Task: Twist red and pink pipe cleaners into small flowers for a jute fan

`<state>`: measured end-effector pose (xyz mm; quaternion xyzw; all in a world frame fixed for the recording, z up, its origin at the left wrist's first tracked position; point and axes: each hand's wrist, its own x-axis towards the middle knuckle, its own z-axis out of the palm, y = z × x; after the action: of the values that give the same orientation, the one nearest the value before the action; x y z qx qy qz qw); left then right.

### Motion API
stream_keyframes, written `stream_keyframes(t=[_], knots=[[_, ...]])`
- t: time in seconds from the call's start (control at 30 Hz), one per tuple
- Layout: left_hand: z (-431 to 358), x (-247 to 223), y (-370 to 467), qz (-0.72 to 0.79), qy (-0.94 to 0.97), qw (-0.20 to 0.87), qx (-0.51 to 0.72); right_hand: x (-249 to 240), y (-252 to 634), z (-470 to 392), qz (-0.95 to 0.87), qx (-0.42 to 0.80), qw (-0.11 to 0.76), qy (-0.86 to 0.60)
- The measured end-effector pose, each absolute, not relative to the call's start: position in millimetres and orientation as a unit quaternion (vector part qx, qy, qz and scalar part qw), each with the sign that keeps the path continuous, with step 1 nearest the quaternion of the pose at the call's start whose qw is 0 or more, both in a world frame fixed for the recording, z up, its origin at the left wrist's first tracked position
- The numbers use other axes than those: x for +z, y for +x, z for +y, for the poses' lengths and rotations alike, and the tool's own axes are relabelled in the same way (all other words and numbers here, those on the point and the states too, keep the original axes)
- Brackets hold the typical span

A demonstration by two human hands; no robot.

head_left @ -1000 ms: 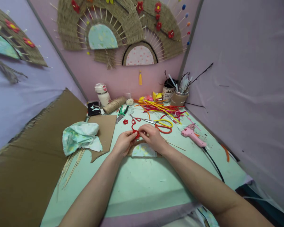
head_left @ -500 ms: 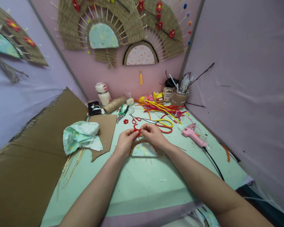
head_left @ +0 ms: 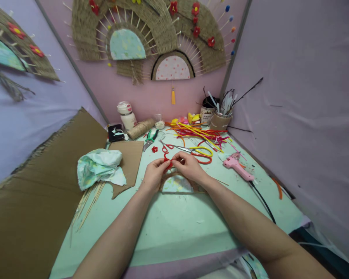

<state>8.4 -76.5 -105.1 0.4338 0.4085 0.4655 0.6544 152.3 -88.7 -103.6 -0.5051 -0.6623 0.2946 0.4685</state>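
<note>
Between my two hands is a red pipe cleaner (head_left: 166, 156), bent into curls, one curl sticking up above the fingertips. My left hand (head_left: 155, 172) pinches it from the left, and my right hand (head_left: 189, 166) pinches it from the right. Just below lies a cardboard half-round piece (head_left: 177, 183) with pale green patterned cloth on it, partly covered by my hands. A small finished red flower (head_left: 154, 149) rests on the table beyond my left hand. Red-handled small scissors (head_left: 166, 147) and large scissors with yellow and red handles (head_left: 202, 153) lie just past my fingers.
At right lies a pink glue gun (head_left: 238, 168) with a black cord. Loose coloured pipe cleaners (head_left: 200, 133) and green-handled pruners (head_left: 150, 139) are at the back. Left are crumpled cloth (head_left: 100, 166), thin sticks (head_left: 90, 203) and a large cardboard sheet (head_left: 46, 193). Woven fans hang on the wall.
Both hands stay in nearly the same place. The red pipe cleaner's upper curl has shifted very slightly; nothing was let go or picked up.
</note>
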Motion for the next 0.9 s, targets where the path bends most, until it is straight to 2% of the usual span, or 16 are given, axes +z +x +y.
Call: stream_keyframes(t=[0.2, 0.43, 0.53, 0.7, 0.8, 0.9], knots=[[-74.9, -110.2, 8.5, 0.432, 0.496, 0.594, 0.463, -104.4, 154.7, -88.5, -0.674, 0.277, 0.446, -0.519], [-71.5, -114.8, 3.9, 0.463, 0.644, 0.408, 0.452, -105.4, 156.4, -85.7, -0.658, 0.312, 0.426, -0.537], [-73.7, -113.6, 3.3, 0.453, 0.688, 0.345, 0.450, -104.4, 156.2, -84.1, -0.604, 0.402, 0.427, -0.540], [-80.5, -109.3, 3.6, 0.396, 0.766, 0.247, 0.441, -100.3, 156.8, -84.5, -0.409, 0.678, 0.395, -0.466], [-80.7, -108.3, 4.1, 0.395, 0.768, 0.243, 0.441, -99.6, 157.1, -84.0, -0.398, 0.697, 0.385, -0.457], [-76.7, -108.3, 4.2, 0.438, 0.687, 0.354, 0.459, -102.1, 156.4, -82.2, -0.439, 0.623, 0.421, -0.491]])
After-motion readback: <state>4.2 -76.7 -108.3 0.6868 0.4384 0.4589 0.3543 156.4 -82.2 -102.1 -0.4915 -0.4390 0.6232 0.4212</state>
